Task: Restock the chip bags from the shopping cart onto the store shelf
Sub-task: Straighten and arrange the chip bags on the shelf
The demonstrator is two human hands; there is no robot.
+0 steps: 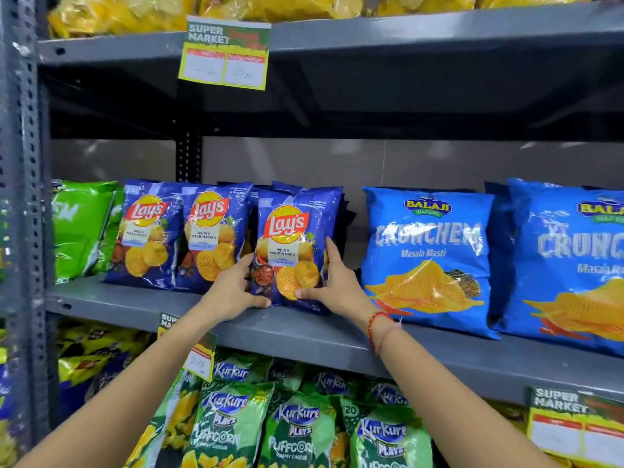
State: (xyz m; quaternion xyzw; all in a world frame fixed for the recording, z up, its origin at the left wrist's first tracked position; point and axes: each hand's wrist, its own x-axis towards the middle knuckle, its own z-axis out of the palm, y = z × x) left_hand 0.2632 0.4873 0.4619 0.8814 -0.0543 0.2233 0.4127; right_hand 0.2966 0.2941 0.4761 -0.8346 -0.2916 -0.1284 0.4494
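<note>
A dark blue Lay's chip bag (293,244) stands upright on the grey middle shelf (304,336). My left hand (233,288) grips its lower left edge. My right hand (334,285) holds its lower right side, thumb on the front. Two more blue Lay's bags (145,231) (209,234) stand in a row just left of it, and other blue bags show behind it. The shopping cart is out of view.
A green bag (81,228) sits at the shelf's far left. Two large light blue Balaji bags (429,258) (574,265) stand to the right, with a gap beside my right hand. Green Kurkure bags (297,430) fill the shelf below. Price tags (224,52) hang from shelf edges.
</note>
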